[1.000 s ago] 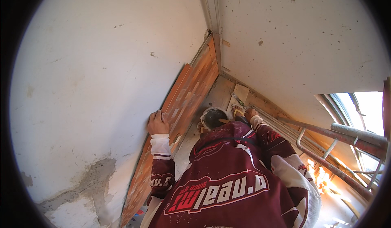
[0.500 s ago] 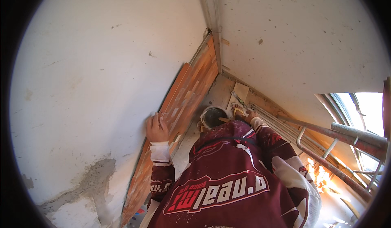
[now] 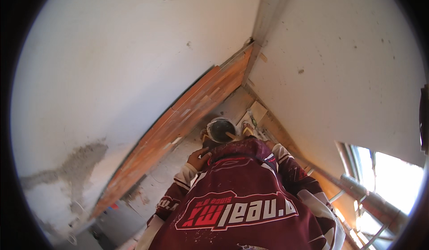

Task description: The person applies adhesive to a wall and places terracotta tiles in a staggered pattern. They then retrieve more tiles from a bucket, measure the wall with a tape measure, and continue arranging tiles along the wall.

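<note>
We seem paused, left hand [image 3: 199, 158] near the bucket [image 3: 209, 127], fingers loosely open; for the right hand [image 3: 269, 144] we cannot tell. Touching the tiles [image 3: 181, 110] next, left of the bucket, likely calls for reaching.

This looks like a room under renovation: stained wall [image 3: 116, 71], grey plaster patch [image 3: 82, 165], brown tiles [image 3: 178, 111], bucket [image 3: 216, 120], metal pipe frame [image 3: 375, 199].

Left hand [image 3: 199, 159] is resting just beside the maroon clothing [image 3: 241, 160], fingers slightly parted, while the right hand [image 3: 270, 145] is showing only partly, a dark-mouthed bucket [image 3: 221, 129] is standing between the feet [image 3: 246, 127], and orange-brown tiles [image 3: 178, 117] are lining the lower left wall [image 3: 134, 62].
</note>
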